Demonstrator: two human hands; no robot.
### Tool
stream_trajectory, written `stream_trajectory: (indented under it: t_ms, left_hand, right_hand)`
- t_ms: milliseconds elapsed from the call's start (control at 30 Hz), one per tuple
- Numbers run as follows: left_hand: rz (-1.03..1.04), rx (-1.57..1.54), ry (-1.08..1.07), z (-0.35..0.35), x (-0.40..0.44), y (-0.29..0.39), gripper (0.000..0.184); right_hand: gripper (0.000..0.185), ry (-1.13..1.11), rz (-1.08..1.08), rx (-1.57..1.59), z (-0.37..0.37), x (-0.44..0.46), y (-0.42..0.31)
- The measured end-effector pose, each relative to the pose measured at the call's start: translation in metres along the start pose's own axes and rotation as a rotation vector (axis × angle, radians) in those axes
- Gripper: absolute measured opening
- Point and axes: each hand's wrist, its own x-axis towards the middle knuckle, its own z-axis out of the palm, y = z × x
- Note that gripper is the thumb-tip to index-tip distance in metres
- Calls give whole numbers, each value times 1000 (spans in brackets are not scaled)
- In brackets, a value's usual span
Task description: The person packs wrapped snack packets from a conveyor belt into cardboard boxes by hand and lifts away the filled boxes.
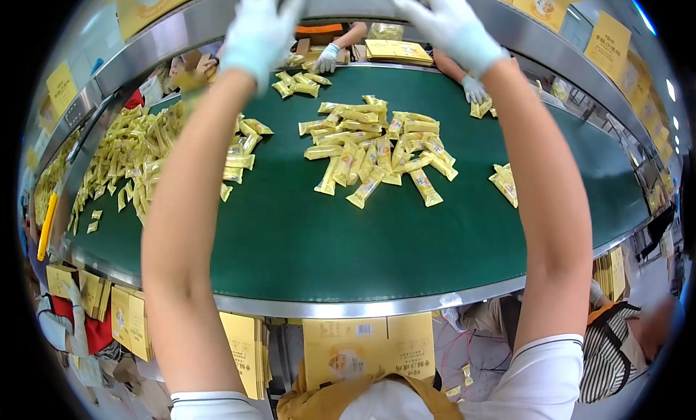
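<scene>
The yellow packets [362,141] lie heaped mid-surface, their print too small to read. The green surface [362,253] carries a larger heap [138,148] at left, partly hidden by the left arm [185,239]; the right arm [554,210] partly covers packets at right. Gloved left hand [257,32] and right hand [453,21] are empty, fingers apart, blurred, cut off above; contact with the metal panel [348,3] cannot be determined.

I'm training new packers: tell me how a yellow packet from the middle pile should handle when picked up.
The yellow packet is probably light, given its small, slim shape. Its shiny surface may feel slippery. The flattened ends would likely bend easily.
</scene>
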Motion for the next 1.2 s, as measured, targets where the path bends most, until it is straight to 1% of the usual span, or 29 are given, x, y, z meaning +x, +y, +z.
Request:
stream_trajectory:
  t_ms: [33, 67, 100, 133, 167, 200, 233, 267, 300, 333, 400, 433, 467, 500, 533, 600, 633, 667, 767, 833, 900, 933, 1033, 1133, 1200]
  left_hand:
    - [-167, -345, -121, -21, -20, 34, 61]
    - [-141, -438, -199, -29, -60, 50, 66]
    - [-293, -772, -460, -72, -93, 81, 63]
    - [-122, -625, -754, -91, -135, 88, 51]
    - [13, -660, -1269, -126, -155, 98, 35]
    - [402, -1026, -1160, -124, -248, 84, 38]
    - [31, -883, -2032, -165, -241, 107, 52]
    - [14, -905, -2154, -185, -286, 111, 64]
    - [-126, -784, -2152, -205, -323, 119, 64]
    - [-276, -653, -2144, -220, -351, 133, 65]
    - [-735, -457, -2061, -243, -397, 151, 86]
    - [-862, -365, -1851, -254, -421, 167, 92]
    - [-957, -268, -1637, -259, -446, 184, 101]
    - [-1034, -377, -1538, -257, -472, 193, 104]
    - [-1093, -485, -1432, -252, -492, 202, 108]
    - [-1171, -403, -1181, -247, -510, 233, 104]
    - [-1200, -409, -1191, -248, -507, 235, 104]
    - [-1221, -423, -1203, -250, -502, 234, 103]
    - [-1271, -481, -1212, -251, -493, 231, 102]
    - [-1258, -488, -1202, -257, -483, 230, 99]
    - [-1294, -520, -1164, -271, -461, 230, 102]
    - [-1312, -534, -1146, -278, -450, 230, 104]
    - [-1345, -569, -1052, -301, -430, 235, 100]
    - [-1300, -604, -878, -322, -424, 242, 87]
    - [-1303, -578, -877, -325, -422, 245, 82]
  right_hand:
    - [59, -112, 45, 117, -12, -25, -11]
    - [63, -15, -35, 43, -10, -61, -11]
    - [60, -71, 5, 121, -16, -100, -20]
    - [54, -249, 272, 381, -28, -145, -38]
    - [46, -419, 315, 419, -45, -190, -50]
    - [36, -770, 418, 452, -79, -214, -74]
    - [27, -768, 403, 614, -82, -268, -81]
    - [27, -950, 479, 625, -92, -322, -88]
    - [33, -1258, 338, 479, -94, -383, -87]
    - [38, -1379, 806, 523, -111, -408, -112]
    - [63, -1562, 793, 417, -111, -531, -121]
    - [66, -1494, 928, 303, -110, -535, -146]
    - [67, -1395, 1048, 260, -107, -545, -165]
    - [69, -1280, 1162, 223, -103, -554, -183]
    - [67, -1148, 1263, 263, -89, -576, -194]
    - [64, -877, 1501, 331, -68, -613, -216]
    - [62, -726, 1615, 359, -61, -626, -225]
    - [61, -616, 1668, 405, -61, -626, -230]
    - [58, -512, 1677, 721, -71, -617, -232]
    - [57, -488, 1640, 951, -87, -602, -233]
    - [55, -488, 1589, 1088, -104, -590, -233]
    - [56, -484, 1553, 1098, -108, -578, -236]
    - [58, -467, 1391, 974, -123, -534, -235]
    - [60, -382, 1220, 824, -140, -482, -217]
    - [62, -315, 1103, 738, -150, -450, -197]
